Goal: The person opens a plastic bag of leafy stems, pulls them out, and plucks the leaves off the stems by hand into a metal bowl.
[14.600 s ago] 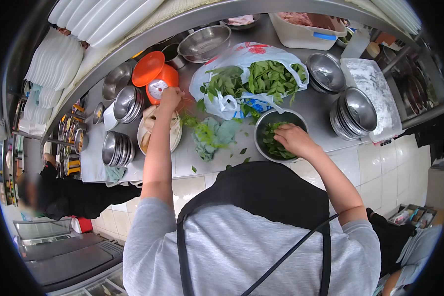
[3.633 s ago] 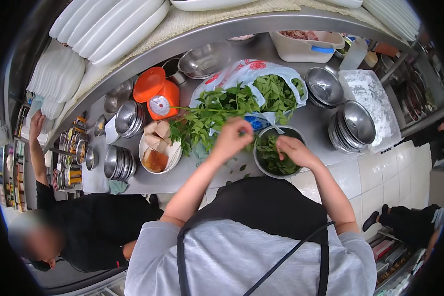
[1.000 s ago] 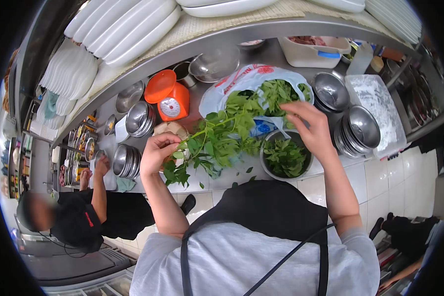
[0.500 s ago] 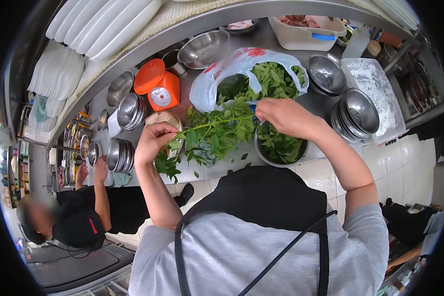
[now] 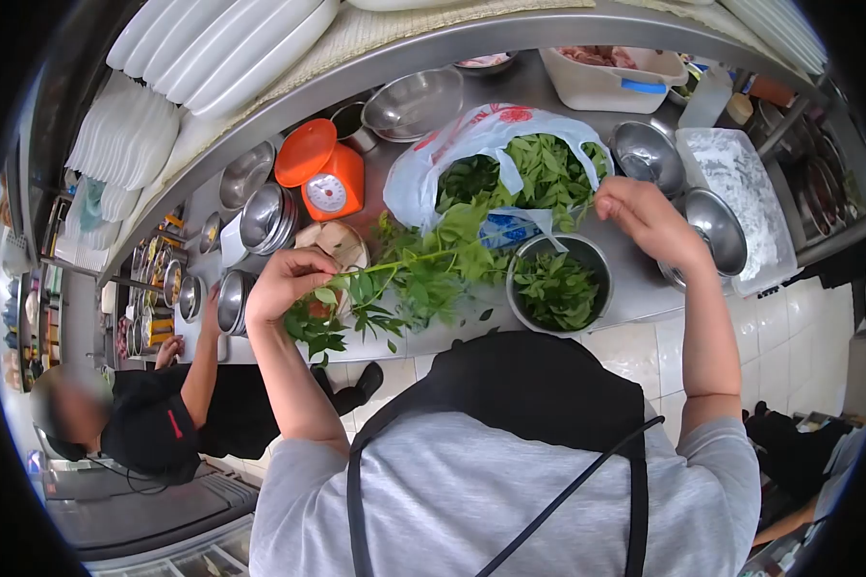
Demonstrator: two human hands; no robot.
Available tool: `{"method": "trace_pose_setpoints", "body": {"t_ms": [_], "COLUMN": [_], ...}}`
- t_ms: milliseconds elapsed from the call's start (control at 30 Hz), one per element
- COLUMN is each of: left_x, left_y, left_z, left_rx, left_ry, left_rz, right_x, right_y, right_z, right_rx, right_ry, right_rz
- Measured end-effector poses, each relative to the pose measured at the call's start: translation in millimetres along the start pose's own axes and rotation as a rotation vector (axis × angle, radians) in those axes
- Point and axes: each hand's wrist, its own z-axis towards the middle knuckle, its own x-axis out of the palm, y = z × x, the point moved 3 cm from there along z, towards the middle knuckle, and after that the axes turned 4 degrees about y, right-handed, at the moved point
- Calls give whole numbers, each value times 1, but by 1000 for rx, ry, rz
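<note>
My left hand [image 5: 287, 282] pinches one end of a long leafy green stem [image 5: 419, 262], stretched sideways over the steel counter [image 5: 635, 300]. My right hand [image 5: 640, 213] is closed at the right, above the bowl, with its fingertips at the far thin end of the stem. Below the stem's right part sits a steel bowl [image 5: 556, 285] of picked green leaves. Behind it lies an open white plastic bag [image 5: 409, 185] full of leafy stems. A plate of pale and brown pieces [image 5: 332, 242] is partly hidden behind my left hand and the leaves.
An orange scale [image 5: 333, 183] stands behind the plate. Stacked steel bowls [image 5: 710, 229] and a tray of white powder [image 5: 741, 192] are at the right. More steel bowls [image 5: 263, 219] lie at the left. A co-worker in black [image 5: 154, 423] stands at the left. A shelf of white dishes hangs overhead.
My right hand has moved right and outward from the stem's middle to its far end. My left hand has kept its hold on the stem. The co-worker's hands have shifted.
</note>
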Motion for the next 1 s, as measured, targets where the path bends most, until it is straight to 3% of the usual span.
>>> {"method": "trace_pose_setpoints", "body": {"t_ms": [33,100,200,300,433,567,633,700,767,933,1000], "left_x": [1,-11,0,18,27,25,27,25,22,20,13], "left_y": [0,7,-1,-18,-31,-25,-27,-24,-21,-18,-21], "left_z": [-2,-8,-4,18,35,42,44,48,48,44,39], "left_rx": [-12,-4,-67,25,114,65,63,35,25,-39,42], "left_ry": [7,-10,32,176,288,304,311,268,240,145,93], "left_rz": [-69,84,-11,129,137,84,96,127,143,88,73], "right_x": [-6,-25,-3,60,101,98,92,90,86,75,67], "right_y": [-4,-8,10,32,43,37,37,35,24,4,0], "right_z": [-3,-6,11,43,53,50,47,44,45,39,34], "right_rx": [-1,180,237,-263,-251,-353,-389,-364,-198,-193,-164], "right_ry": [3,-88,-42,153,544,538,478,439,339,211,193], "right_rz": [2,-114,214,325,448,321,23,-74,-202,-241,-260]}}
